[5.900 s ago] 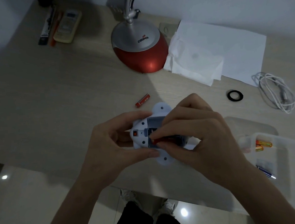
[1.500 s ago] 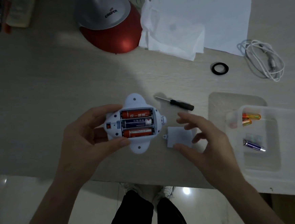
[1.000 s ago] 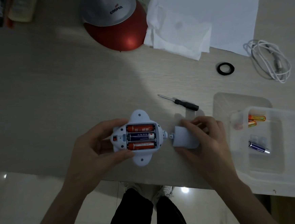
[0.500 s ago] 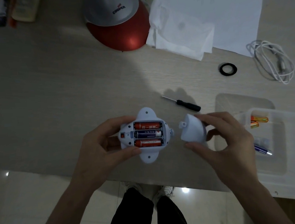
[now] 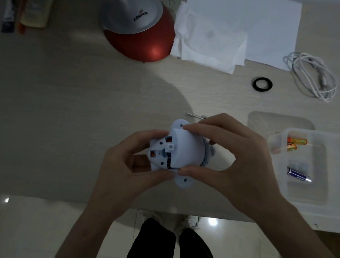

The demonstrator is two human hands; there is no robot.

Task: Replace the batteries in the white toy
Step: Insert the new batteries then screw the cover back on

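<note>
The white toy [image 5: 158, 152] is held underside up above the desk's near edge. My left hand [image 5: 125, 169] grips its left end, where a small red switch shows. My right hand [image 5: 224, 157] pinches the white battery cover [image 5: 185, 150] by its far and near edges and holds it tilted over the battery bay. The cover hides most of the bay; a sliver of the bay shows at the cover's left edge. A small screwdriver [image 5: 192, 115] lies just beyond my right fingers, with mostly its metal tip showing.
A clear plastic tray [image 5: 321, 196] at the right holds two orange batteries [image 5: 296, 142] and a purple one [image 5: 299, 176]. Farther back are a red lamp base [image 5: 139, 33], white paper and tissue [image 5: 238, 25], a black ring [image 5: 262, 84] and a coiled white cable [image 5: 313, 76].
My right hand picked the cover up from the desk, turned it and carried it left onto the toy. The three batteries in the bay are now covered. My left hand kept its hold.
</note>
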